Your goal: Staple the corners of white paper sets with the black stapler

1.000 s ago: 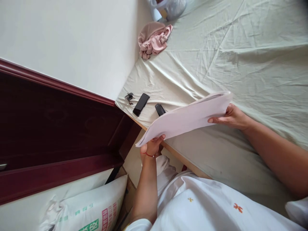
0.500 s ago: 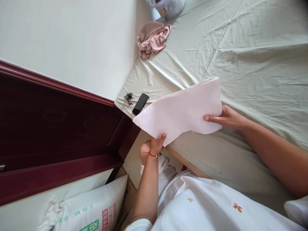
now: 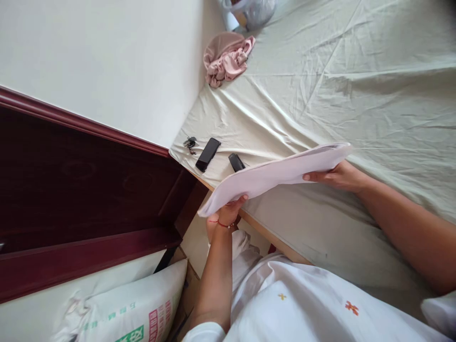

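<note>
A stack of white paper [image 3: 274,175] is held between my two hands above the edge of the cloth-covered surface. It is tilted so that its long far edge shows and its face looks narrow. My left hand [image 3: 231,209], with a red string bracelet at the wrist, grips the lower left part, thumb on top. At the right end my right hand [image 3: 333,176] pinches the stack, thumb on the near face and the other fingers hidden behind. Just beyond the stack lies a black object [image 3: 235,162], possibly a stapler, partly covered by the paper.
A black phone [image 3: 208,154] and a bunch of keys [image 3: 190,142] lie near the corner of the pale sheet [image 3: 374,95]. Farther back are a crumpled pink cloth [image 3: 228,59] and a clear plastic tub [image 3: 254,14]. A dark red wooden panel [image 3: 89,190] and a white printed sack [image 3: 135,304] stand left.
The paper stack has tipped from facing me to nearly edge-on, its far edge coming down and toward me. The black object behind it has come into view.
</note>
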Tool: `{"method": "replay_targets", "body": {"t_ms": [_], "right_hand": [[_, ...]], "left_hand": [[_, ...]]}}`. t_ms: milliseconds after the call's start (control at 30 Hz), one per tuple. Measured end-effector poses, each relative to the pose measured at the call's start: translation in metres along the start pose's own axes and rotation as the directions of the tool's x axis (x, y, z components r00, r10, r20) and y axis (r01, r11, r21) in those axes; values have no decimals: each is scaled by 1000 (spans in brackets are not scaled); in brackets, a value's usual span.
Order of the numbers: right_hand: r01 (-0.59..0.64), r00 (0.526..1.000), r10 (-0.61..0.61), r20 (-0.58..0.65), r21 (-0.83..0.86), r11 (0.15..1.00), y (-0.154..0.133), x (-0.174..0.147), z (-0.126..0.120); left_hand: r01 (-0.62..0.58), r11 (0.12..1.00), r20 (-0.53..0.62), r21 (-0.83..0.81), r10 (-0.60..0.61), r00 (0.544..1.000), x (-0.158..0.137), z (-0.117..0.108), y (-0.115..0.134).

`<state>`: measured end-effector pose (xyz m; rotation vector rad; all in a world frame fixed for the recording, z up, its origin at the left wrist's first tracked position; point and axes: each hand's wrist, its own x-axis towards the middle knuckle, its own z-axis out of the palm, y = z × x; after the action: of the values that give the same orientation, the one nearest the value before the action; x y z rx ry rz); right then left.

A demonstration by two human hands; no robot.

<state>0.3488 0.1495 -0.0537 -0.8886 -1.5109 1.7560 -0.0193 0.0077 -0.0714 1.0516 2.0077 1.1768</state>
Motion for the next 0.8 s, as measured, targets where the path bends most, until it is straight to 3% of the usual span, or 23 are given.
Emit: {"method": "replay_targets", "body": {"t_ms": [133,267,400,467,533,633,733,800], "right_hand": [[-119,993,118,12,56,991,5,-2,-3],[-243,968,232,97,130,961,-1,-2,-4],[-114,993,113,13,213,970,-8,1,-1],[-60,995,75,-64,209,976,-9,3,-2],[-60,992,79,-95,193,979,-8,3,-4],[-128,992,125,25,163,978,-6,4,-10],[-200,963,187,195,50,979,-7,4,-14],[-193,953,196,232,-34,981,-10,4,-14]], "left_hand": [[-100,992,-4,-74,100,995,3,4,13],[-170,983,60,-69,175,983,13,-11,35],[-77,997,144,20,73,987,21,-36,62],[10,998,247,57,-24,969,24,-44,77],[74,990,390,121,-116,914,26,-48,92],[89,961,605,263,-236,761,32,-45,110],[35,934,713,356,-296,636,42,-32,123],[6,927,749,375,-307,587,48,-20,128]]}}
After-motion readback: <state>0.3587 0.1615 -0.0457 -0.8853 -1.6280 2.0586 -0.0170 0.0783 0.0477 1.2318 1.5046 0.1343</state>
